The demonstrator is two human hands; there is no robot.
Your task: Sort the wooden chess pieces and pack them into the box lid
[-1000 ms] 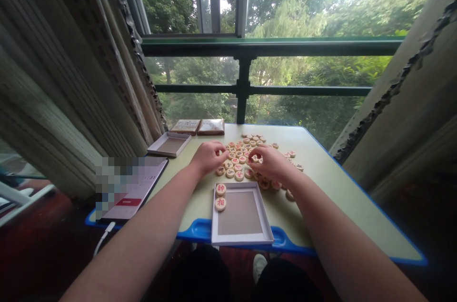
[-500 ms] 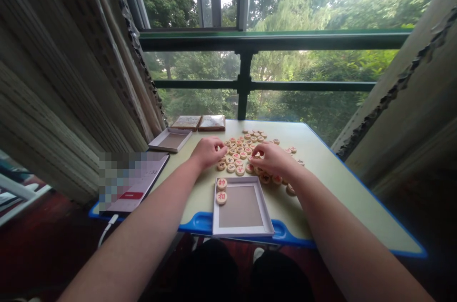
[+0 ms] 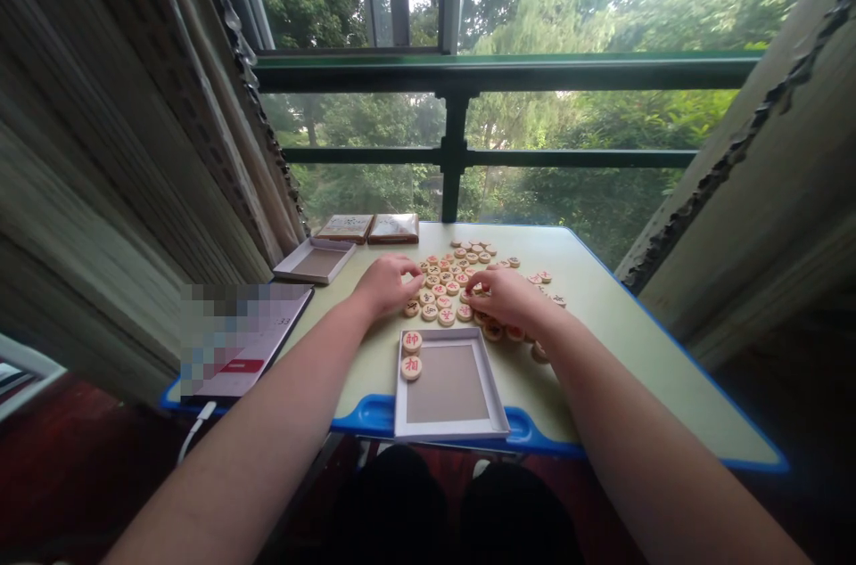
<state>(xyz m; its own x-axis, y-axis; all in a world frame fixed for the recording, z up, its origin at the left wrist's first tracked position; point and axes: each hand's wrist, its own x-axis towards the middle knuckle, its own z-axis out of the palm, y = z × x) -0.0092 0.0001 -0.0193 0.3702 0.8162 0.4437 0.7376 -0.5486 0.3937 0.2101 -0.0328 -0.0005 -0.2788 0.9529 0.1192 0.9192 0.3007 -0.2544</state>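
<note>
Round wooden Chinese chess pieces (image 3: 445,316), marked in red or black characters, lie spread face up across the table. My left hand (image 3: 390,284) is at the left edge of the spread, thumb and forefinger bent together; anything between them is hidden. At the spread's front right, my right hand (image 3: 506,293) has its fingers closed on a chess piece (image 3: 466,297) that is partly covered. Nearer to me lies a shallow white box tray (image 3: 491,387). Two red-marked pieces, an upper one (image 3: 412,341) and a lower one (image 3: 411,367), sit along its left side.
Another shallow tray (image 3: 316,262) lies at the table's back left, near two flat brown-edged boxes (image 3: 393,228). A tablet (image 3: 267,342) with a white cable (image 3: 193,431) plugged in rests at the left edge. Blue trim (image 3: 374,412) borders the table (image 3: 621,351).
The whole view has shifted slightly, moving the table and trays a little left. Both hands keep nearly the same places over the pieces, and the two pieces in the tray have not moved.
</note>
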